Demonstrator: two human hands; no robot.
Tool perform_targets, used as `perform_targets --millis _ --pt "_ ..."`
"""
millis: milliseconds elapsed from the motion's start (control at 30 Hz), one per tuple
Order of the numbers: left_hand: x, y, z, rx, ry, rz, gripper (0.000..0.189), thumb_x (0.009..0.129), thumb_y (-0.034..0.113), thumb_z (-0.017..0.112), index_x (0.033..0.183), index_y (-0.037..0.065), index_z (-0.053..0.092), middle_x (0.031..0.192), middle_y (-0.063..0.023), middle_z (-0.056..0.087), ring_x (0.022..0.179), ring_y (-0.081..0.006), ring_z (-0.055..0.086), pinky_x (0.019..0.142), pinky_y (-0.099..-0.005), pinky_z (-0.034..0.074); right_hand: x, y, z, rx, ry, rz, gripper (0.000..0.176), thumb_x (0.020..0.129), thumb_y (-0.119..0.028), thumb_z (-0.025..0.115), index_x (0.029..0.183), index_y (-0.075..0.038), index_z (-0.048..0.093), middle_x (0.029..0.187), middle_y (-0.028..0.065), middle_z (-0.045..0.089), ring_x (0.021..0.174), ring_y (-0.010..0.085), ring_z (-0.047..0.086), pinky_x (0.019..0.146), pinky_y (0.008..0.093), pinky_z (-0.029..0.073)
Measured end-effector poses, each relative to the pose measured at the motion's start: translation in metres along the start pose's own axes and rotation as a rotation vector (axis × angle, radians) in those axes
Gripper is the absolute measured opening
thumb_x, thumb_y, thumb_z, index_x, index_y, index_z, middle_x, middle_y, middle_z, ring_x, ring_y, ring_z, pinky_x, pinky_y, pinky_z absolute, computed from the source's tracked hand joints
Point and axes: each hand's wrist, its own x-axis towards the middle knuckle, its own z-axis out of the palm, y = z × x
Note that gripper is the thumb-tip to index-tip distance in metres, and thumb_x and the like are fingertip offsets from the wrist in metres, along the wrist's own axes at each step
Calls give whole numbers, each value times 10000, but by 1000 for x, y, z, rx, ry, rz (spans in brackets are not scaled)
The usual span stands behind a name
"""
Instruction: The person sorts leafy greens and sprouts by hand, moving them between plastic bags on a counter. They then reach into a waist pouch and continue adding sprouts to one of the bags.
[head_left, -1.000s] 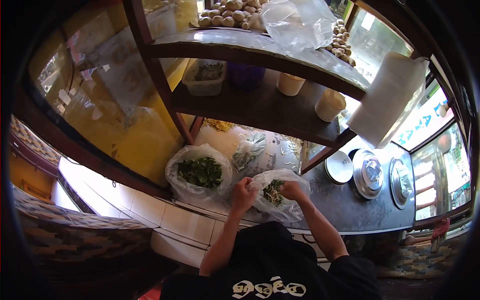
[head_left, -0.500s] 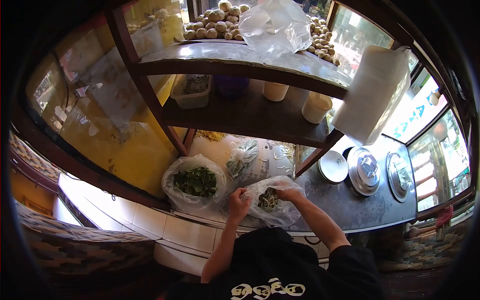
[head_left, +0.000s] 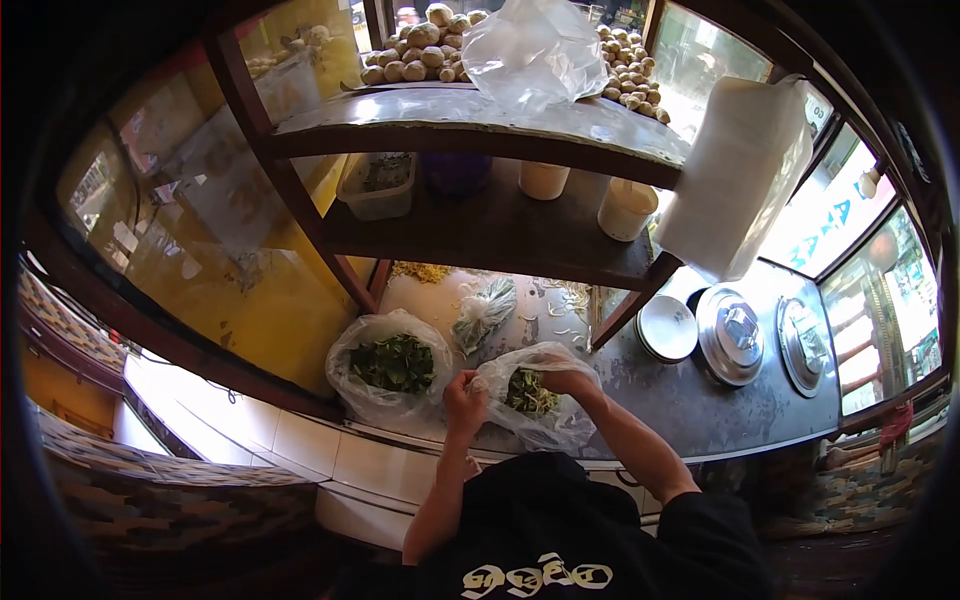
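A clear plastic bag (head_left: 560, 432) with shredded greens and pale sprouts (head_left: 533, 391) inside lies on the counter in front of me. My left hand (head_left: 466, 400) pinches the left edge of its mouth, fingers closed. Reaching in from the right, my right hand (head_left: 569, 383) is at the bag's opening, beside the greens; its fingertips are hidden there. To the left stands another clear bag (head_left: 345, 375), open at the top and full of dark green leaves (head_left: 395, 363). A smaller knotted bag of greens (head_left: 484, 315) lies just behind the two.
A shelf (head_left: 470, 230) overhangs the counter, carrying a plastic tub (head_left: 378, 190) and white containers (head_left: 626, 212). Above sit round brown balls (head_left: 420, 50) and a crumpled bag (head_left: 535, 55). A plastic bag stack (head_left: 740, 180) hangs right, over plates (head_left: 667, 328) and lidded metal pots (head_left: 728, 335).
My left hand has shifted slightly left with the bag's edge. The right hand has gone a little further into the opening, and more of the greens show.
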Motion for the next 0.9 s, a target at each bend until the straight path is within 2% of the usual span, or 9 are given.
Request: perform_targets --millis 100,200,233,333,467,667,800,833,900 --pt "0 -2 -2 -1 8 -7 153 657 58 555 793 -12 553 683 -77 576 625 -124 535 588 -254 424 6 -45 -18 -57 -167 174 227 619 -39 502 833 18 554 865 192 561 818 346 527 699 407 422" --pt "-4 -1 -2 0 10 13 158 655 51 569 799 -11 552 684 -77 573 627 -124 535 587 -254 424 12 -57 -7 -207 -151 90 198 655 -62 482 817 25 556 847 212 557 822 345 539 677 400 434" --pt "-4 -1 -1 5 10 18 158 655 51 569 799 -11 552 684 -77 573 627 -124 535 587 -254 424 14 -52 12 -87 49 50 179 672 -93 512 806 17 556 838 210 564 710 352 561 623 404 448" --pt "-7 -4 1 0 13 19 162 653 46 582 801 -10 549 683 -73 568 632 -118 528 587 -252 422 15 -48 34 -47 -57 187 256 685 -85 487 919 14 521 865 215 554 855 330 548 692 384 448" --pt "-5 -3 -3 -21 28 2 160 657 50 589 795 -16 543 678 -72 562 635 -114 520 587 -253 419 9 -54 29 85 -4 171 156 694 -93 491 801 12 534 841 201 563 770 348 559 653 418 438" --pt "-5 0 -5 -7 79 16 140 683 67 564 795 -15 543 679 -81 561 636 -133 528 590 -262 420 0 -23 14 13 141 2 170 672 -52 423 791 14 526 795 212 543 746 364 515 678 441 392" --pt "-4 6 -3 58 80 36 151 690 93 549 801 -9 549 692 -96 567 646 -173 544 604 -281 423 -14 -27 -3 33 333 -86 271 663 -107 454 903 -31 554 827 181 563 773 327 541 695 388 420" --pt "-4 7 -2 56 81 36 151 690 93 549 801 -9 549 692 -96 567 646 -173 544 604 -281 423 -15 -31 -11 230 163 114 272 653 -115 513 913 -52 564 794 133 572 686 237 569 627 318 449" --pt "-3 8 -2 62 82 -6 161 694 109 548 807 -5 556 706 -103 574 658 -188 551 616 -289 426 -21 -43 -24 441 140 103 210 655 -96 535 853 -32 557 758 102 567 672 198 555 623 295 443"
